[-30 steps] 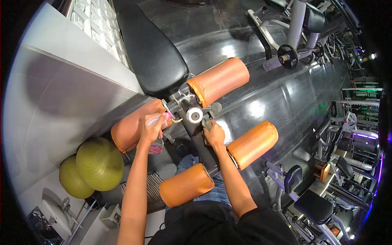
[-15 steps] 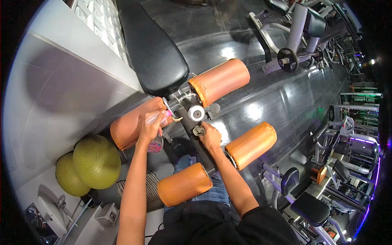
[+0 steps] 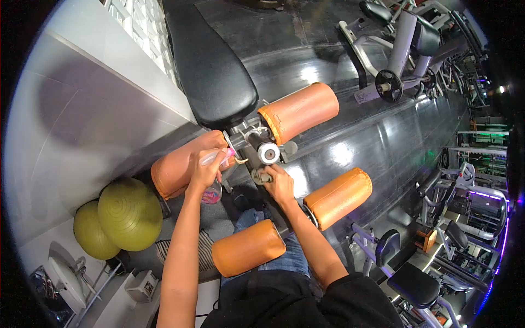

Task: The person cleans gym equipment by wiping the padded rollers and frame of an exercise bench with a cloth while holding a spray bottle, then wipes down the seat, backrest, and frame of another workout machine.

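My left hand (image 3: 205,170) is closed round the neck of a clear spray bottle (image 3: 212,192) with a pink nozzle, beside the left upper orange roller pad (image 3: 183,164). My right hand (image 3: 280,185) grips a crumpled grey-green cloth (image 3: 261,176) against the dark metal bar (image 3: 252,164) of the exercise machine, just below its round silver end cap (image 3: 268,153). Another orange pad (image 3: 301,112) lies to the upper right. Two lower orange pads, one on the right (image 3: 339,198) and one on the left (image 3: 249,249), flank the bar near my body.
A black padded bench (image 3: 210,71) extends from the machine toward the top. Two green exercise balls (image 3: 130,214) rest by the wall (image 3: 87,109) on the left. More gym machines (image 3: 415,284) stand on the right, and a striped mat (image 3: 199,251) lies beside my left forearm.
My right hand and the cloth have moved left and down from beside the end cap onto the bar. My left hand keeps its hold on the bottle. The view has shifted slightly.
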Motion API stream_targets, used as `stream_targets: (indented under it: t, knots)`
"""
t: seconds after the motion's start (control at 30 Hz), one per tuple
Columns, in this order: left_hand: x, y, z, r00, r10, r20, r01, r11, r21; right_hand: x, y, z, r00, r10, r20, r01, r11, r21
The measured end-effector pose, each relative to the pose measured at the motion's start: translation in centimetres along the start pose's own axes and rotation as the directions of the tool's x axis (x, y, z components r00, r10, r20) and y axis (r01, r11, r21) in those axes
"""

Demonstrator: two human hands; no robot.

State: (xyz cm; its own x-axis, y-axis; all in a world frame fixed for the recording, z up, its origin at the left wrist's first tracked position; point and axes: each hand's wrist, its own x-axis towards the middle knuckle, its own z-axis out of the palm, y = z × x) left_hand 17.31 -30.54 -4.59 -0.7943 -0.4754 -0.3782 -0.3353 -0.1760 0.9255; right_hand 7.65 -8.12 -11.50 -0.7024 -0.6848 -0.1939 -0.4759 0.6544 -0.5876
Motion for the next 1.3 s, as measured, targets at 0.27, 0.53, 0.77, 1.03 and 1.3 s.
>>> stream_targets:
  t: [0.27,0.53,0.77,1.03,1.3]
  knots:
    - [-0.2,0.4,0.1,1.0,0.014,-0.004,-0.014,0.999,0.036,1.3,-1.1,-0.1,0.988,-0.12,0.101,0.138,0.971,-0.195]
    - [-0.1,0.1,0.1,1.0,-0.013,-0.003,0.014,0.999,0.029,1.5,-3.7,3.3,0.987,0.097,-0.131,-0.106,0.993,-0.061]
    - [-0.4,0.6,0.3,1.0,0.014,-0.009,-0.013,0.999,0.032,-0.9,-0.9,4.3,1.0,0.021,0.022,-0.014,0.963,-0.27]
    - [-0.2,0.5,0.2,1.0,0.003,0.004,-0.003,1.0,0.015,3.8,-5.3,0.4,0.989,0.078,-0.128,-0.082,0.996,-0.031]
    - [0.0,0.0,0.0,1.0,0.004,0.011,-0.004,1.0,0.02,1.5,-3.6,0.6,0.899,0.174,-0.402,-0.105,0.976,0.19]
